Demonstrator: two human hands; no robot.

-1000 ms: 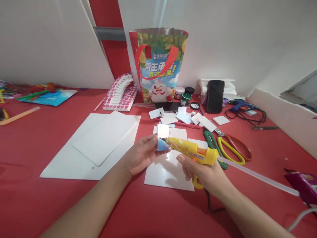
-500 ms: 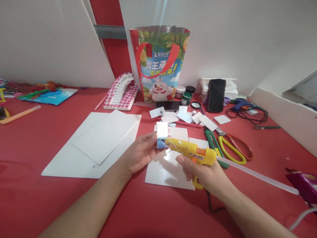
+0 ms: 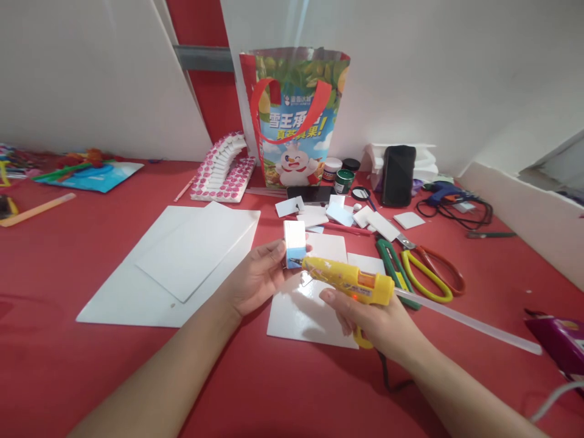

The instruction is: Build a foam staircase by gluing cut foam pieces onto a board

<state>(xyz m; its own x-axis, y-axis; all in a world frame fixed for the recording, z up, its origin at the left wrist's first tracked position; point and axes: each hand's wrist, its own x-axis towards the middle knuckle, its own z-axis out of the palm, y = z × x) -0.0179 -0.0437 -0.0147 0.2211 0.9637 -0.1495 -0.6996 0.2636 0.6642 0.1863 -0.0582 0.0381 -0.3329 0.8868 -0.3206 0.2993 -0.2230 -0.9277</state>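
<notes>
My left hand (image 3: 259, 275) is closed around a small white and blue block (image 3: 295, 238), held upright with the thumb at its left edge and fingers behind. In my right hand (image 3: 371, 316) is a yellow glue gun (image 3: 340, 275), its indicator glowing red and a long clear glue stick (image 3: 474, 322) poking out the back. The gun's dark nozzle is at the lower, blue part of the block; whether it touches cannot be made out. Below both hands lies a white foam board (image 3: 310, 322) on the red table (image 3: 255, 389).
Larger white boards (image 3: 118, 286) lie to the left. Behind are small white pieces (image 3: 314, 216), a printed bag (image 3: 301, 140), paint jars (image 3: 344, 181) and a phone (image 3: 398, 176). To the right lie a green utility knife (image 3: 393, 267), scissors (image 3: 424, 267) and a purple packet (image 3: 559, 340).
The block in my left hand has shifted slightly up and left. My right hand has followed a little leftward with the glue gun, whose nozzle stays near the block's lower part.
</notes>
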